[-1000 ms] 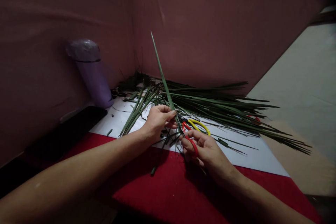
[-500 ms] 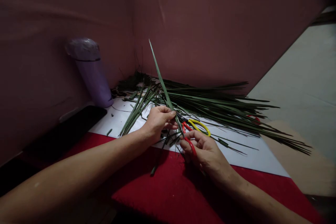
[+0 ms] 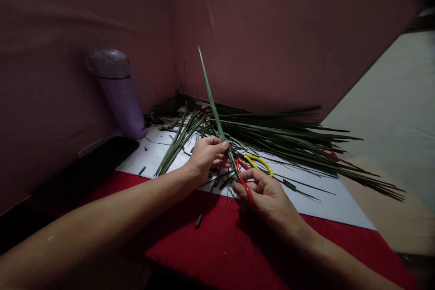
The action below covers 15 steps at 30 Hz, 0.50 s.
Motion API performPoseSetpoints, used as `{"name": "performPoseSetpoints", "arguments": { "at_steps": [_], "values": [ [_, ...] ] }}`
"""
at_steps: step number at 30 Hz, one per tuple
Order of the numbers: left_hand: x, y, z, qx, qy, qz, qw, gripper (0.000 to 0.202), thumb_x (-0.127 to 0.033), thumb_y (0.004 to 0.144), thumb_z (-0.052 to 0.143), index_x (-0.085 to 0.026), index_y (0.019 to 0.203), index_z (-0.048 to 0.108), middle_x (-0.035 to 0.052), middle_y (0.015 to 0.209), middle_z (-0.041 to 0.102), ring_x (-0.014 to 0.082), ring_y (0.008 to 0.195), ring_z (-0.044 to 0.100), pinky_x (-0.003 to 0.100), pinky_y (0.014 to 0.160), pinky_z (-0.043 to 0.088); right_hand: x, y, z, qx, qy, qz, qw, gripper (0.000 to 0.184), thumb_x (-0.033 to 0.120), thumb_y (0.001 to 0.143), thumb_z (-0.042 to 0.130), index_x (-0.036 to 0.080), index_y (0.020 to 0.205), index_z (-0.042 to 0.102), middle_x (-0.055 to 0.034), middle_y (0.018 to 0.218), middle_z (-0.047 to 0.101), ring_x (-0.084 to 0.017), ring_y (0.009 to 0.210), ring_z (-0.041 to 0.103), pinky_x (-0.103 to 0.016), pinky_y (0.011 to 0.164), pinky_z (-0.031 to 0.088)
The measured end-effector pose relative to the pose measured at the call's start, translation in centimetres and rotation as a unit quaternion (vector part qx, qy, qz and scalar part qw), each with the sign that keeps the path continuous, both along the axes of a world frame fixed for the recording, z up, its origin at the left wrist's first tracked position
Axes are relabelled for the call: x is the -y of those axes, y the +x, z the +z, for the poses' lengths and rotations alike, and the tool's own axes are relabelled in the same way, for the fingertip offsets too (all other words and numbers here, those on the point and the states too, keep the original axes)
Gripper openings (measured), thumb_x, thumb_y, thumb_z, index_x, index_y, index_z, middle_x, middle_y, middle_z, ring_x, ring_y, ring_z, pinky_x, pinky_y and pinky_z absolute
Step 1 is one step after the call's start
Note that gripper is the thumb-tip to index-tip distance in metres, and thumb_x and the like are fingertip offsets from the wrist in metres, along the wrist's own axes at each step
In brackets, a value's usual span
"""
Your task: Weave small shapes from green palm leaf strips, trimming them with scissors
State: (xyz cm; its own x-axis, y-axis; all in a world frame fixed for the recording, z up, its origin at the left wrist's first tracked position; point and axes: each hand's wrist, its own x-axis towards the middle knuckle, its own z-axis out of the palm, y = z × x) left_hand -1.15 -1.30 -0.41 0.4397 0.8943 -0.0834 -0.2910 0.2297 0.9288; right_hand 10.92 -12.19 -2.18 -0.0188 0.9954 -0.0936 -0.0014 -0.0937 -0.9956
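My left hand pinches a long green leaf blade between thumb and fingers, its pointed tip rising up and away. My right hand is closed on a pair of scissors with one red and one yellow handle. The red handle lies against its thumb and the yellow loop stands above its fingers. The leaf's lower end runs down beside the right fingertips; whether they touch it I cannot tell. The dark scissor blades are partly hidden by the leaf and left fingers.
A large pile of long green leaves covers the back right, with a smaller bunch at left. Leaf scraps lie on the white sheet over red cloth. A purple tumbler and a dark flat object are at left.
The held leaf's upper part has swung slightly to the right and its tip has risen a little. Both hands and the scissors stay nearly in place.
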Motion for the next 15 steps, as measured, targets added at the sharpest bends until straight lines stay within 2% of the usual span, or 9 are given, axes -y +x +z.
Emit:
{"name": "performPoseSetpoints", "arguments": {
  "at_steps": [7, 15],
  "values": [
    [-0.79, -0.20, -0.15, -0.003, 0.035, 0.048, 0.998, 0.014, -0.020, 0.070, 0.063, -0.012, 0.065, 0.054, 0.0005, 0.055, 0.054, 0.0103, 0.045, 0.054, 0.025, 0.045, 0.049, -0.01, -0.08, -0.28, 0.017, -0.006, 0.006, 1.000, 0.033, 0.045, 0.071, 0.064, 0.020, 0.081, 0.045, 0.0067, 0.049, 0.051, -0.006, 0.041, 0.035, -0.019, 0.041, 0.025],
    [-0.52, -0.10, 0.06, -0.030, 0.044, 0.030, 0.998, 0.015, -0.016, 0.073, 0.059, -0.011, 0.061, 0.052, -0.0006, 0.050, 0.050, 0.0098, 0.044, 0.053, 0.025, 0.046, 0.048, 0.01, -0.24, -0.71, 0.013, -0.006, -0.007, 1.000, 0.035, 0.047, 0.072, 0.063, 0.022, 0.087, 0.043, 0.0079, 0.049, 0.050, -0.007, 0.041, 0.038, -0.019, 0.040, 0.029]
  ]
}}
